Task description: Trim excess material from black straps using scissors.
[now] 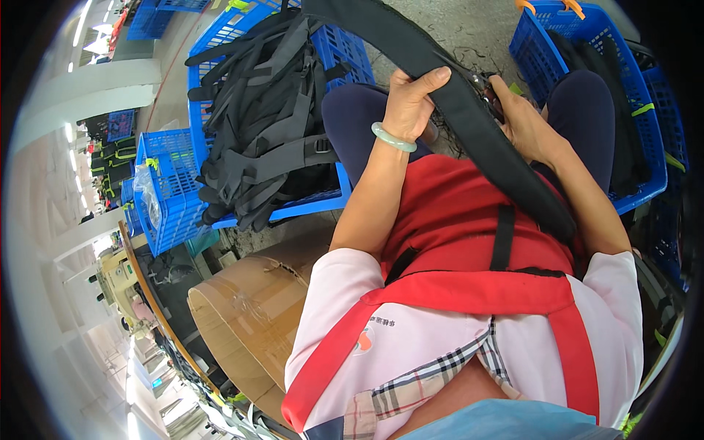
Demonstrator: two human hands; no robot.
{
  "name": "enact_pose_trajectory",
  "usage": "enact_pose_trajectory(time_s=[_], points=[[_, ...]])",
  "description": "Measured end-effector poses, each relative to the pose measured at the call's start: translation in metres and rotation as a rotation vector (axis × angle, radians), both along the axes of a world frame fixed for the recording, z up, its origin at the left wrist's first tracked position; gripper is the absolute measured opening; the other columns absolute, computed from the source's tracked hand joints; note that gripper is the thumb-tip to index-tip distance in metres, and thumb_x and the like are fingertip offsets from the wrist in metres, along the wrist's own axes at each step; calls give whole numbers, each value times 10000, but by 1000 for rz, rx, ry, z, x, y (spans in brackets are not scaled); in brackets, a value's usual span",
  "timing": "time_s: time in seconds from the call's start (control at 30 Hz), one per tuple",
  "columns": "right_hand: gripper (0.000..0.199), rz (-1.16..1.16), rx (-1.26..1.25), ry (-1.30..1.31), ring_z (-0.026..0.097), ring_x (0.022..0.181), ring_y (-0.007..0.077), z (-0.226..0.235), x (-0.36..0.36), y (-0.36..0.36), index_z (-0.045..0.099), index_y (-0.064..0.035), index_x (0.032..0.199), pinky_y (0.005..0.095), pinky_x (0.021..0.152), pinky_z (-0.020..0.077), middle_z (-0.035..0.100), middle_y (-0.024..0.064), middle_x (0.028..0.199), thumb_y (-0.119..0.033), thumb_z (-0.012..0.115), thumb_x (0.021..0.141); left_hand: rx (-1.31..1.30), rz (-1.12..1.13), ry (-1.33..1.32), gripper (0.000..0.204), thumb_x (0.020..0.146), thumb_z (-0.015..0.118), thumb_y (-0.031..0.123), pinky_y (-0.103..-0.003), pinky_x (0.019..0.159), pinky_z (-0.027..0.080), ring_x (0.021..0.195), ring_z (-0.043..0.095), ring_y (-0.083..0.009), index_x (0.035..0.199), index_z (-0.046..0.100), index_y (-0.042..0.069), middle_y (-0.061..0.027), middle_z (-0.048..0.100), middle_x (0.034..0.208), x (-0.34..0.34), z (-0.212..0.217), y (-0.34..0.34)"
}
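A long black padded strap runs from the top of the view, across my lap, to the right side of my red apron. My left hand, with a pale green bangle at the wrist, is closed on the strap's left edge, thumb lying on top. Beside the strap's right edge, my right hand is closed around what look like small dark scissors. Fingers and strap partly hide them, so their blades do not show clearly.
A blue crate heaped with black straps stands at my left. Another blue crate with black pieces is at my right. A cardboard box sits near my left elbow. Dark thread scraps litter the floor ahead.
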State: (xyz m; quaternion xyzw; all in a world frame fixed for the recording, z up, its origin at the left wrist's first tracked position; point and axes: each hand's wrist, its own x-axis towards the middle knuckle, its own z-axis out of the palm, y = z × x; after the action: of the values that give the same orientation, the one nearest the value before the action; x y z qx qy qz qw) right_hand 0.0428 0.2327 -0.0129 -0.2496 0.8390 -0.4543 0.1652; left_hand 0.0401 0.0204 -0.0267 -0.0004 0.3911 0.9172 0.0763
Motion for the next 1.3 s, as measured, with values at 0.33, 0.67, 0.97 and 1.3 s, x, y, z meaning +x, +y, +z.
enact_pose_trajectory(time_s=[0.33, 0.67, 0.97, 1.3], points=[[342, -29, -58, -47, 475, 674, 329, -4, 1, 0, 500, 19, 1023, 379, 661, 441, 564, 235, 768, -239, 666, 870, 45, -12, -30, 145, 808, 686, -38, -294, 768, 522, 821, 644, -144, 920, 667, 53, -37, 677, 896, -1, -1, 0], [363, -68, -34, 21, 491, 708, 433, -8, -10, 5, 501, 4, 1009, 398, 656, 441, 584, 253, 774, -275, 674, 854, 79, -7, -14, 174, 830, 673, -4, -319, 817, 518, 890, 641, -162, 991, 654, 60, -37, 668, 965, -6, 3, -12], [431, 61, 323, 563, 557, 714, 445, 14, -85, -15, 458, -15, 940, 462, 594, 419, 549, 236, 672, -368, 677, 828, -357, 577, 195, 107, 774, 744, 7, -239, 722, 481, 761, 608, -104, 859, 680, 20, -20, 666, 839, -22, 6, -34], [638, 31, 124, -5, 570, 729, 328, -8, -43, -24, 474, 10, 1108, 392, 663, 435, 579, 198, 752, -500, 692, 792, -173, 388, 89, 119, 780, 725, -19, -235, 709, 484, 752, 609, -100, 863, 667, 44, -12, 655, 834, -18, 11, -38]])
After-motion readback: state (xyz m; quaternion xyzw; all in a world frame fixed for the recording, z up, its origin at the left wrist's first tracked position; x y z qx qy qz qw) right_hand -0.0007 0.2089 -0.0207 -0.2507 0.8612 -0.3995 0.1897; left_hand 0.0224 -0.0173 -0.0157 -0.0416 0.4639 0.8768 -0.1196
